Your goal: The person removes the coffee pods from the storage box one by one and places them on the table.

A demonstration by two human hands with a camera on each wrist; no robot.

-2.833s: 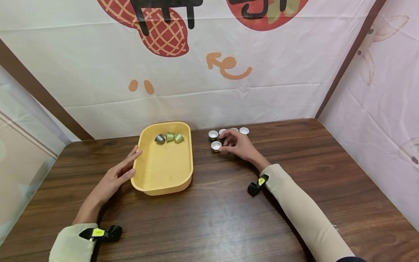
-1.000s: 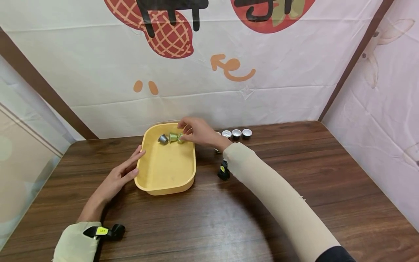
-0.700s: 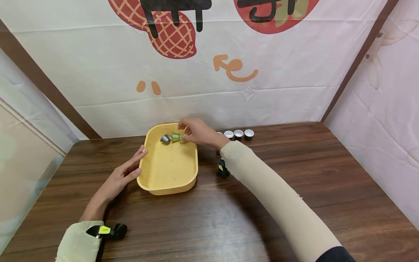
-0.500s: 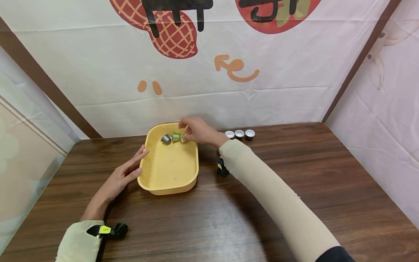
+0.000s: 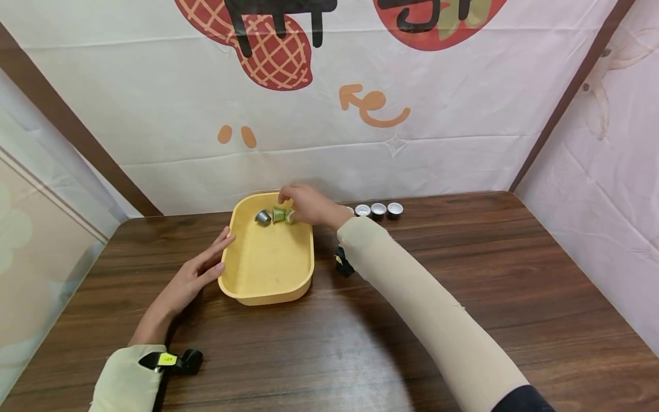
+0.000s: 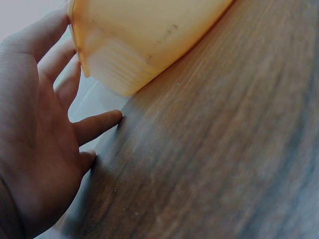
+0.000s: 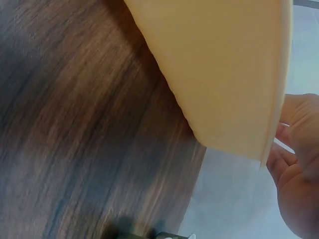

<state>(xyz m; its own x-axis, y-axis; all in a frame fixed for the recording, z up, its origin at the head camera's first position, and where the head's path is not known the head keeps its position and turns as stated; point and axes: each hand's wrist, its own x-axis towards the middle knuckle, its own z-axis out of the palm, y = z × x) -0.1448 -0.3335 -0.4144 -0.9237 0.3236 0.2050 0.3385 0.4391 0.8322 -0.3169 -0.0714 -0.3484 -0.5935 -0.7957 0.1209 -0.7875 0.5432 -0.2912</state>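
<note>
A yellow plastic tray (image 5: 268, 260) sits on the table, with three coffee capsules near its far end. One is a dark grey capsule (image 5: 263, 218); beside it lies a green capsule (image 5: 278, 214). My right hand (image 5: 309, 205) reaches over the tray's far right side, thumb at a lighter green capsule (image 5: 290, 217) it partly covers. I cannot tell whether that capsule is pinched. In the right wrist view, the tray wall (image 7: 224, 74) hides the fingertips. My left hand (image 5: 193, 280) rests its extended fingers against the tray's left rim, also seen in the left wrist view.
To the right of the tray, several silver-topped capsules (image 5: 378, 209) stand in a row along the table's back edge, partly behind my right wrist. A printed white cloth (image 5: 329, 166) hangs directly behind the dark wooden table (image 5: 257, 355).
My right hand has moved left from the capsules on the table into the tray and stayed at the lighter green capsule. My left hand keeps its place at the rim.
</note>
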